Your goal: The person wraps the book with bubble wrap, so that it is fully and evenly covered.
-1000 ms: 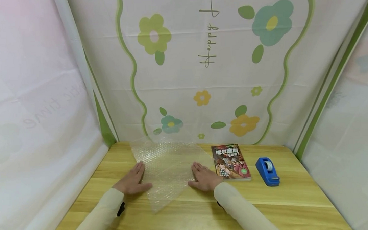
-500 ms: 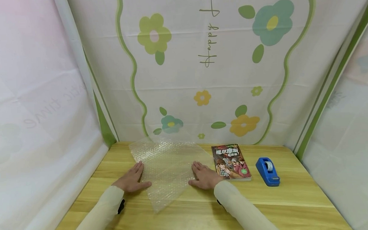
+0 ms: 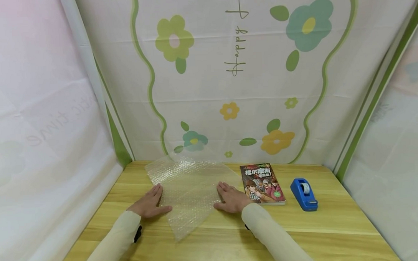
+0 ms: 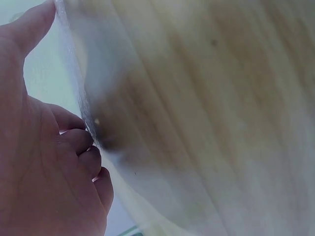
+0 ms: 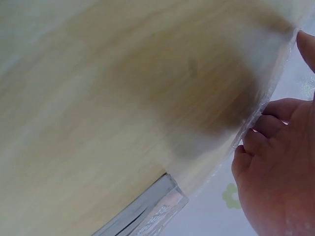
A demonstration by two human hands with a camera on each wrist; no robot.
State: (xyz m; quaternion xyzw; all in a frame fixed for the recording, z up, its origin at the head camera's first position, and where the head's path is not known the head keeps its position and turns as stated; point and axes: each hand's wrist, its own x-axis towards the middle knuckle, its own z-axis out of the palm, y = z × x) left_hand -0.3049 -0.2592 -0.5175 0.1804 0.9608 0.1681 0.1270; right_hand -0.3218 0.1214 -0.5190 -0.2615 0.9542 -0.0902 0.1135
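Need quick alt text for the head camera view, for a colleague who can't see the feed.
Two flat hands, left hand and right hand, press the side edges of a clear bubble wrap sheet on a wooden table. To its right lie a book and a blue tape dispenser, before a flowered backdrop.

The person's left hand (image 3: 150, 204) lies palm down with fingers straight and close together, pointing forward and slightly inward, the thumb spread toward the middle. The right hand (image 3: 231, 199) mirrors it, flat and palm down, fingers extended forward and thumb angled inward, well apart from the left. Both forearms, in cream long sleeves, reach in from the near edge and converge a little toward the hands, with a dark band showing at the left wrist.
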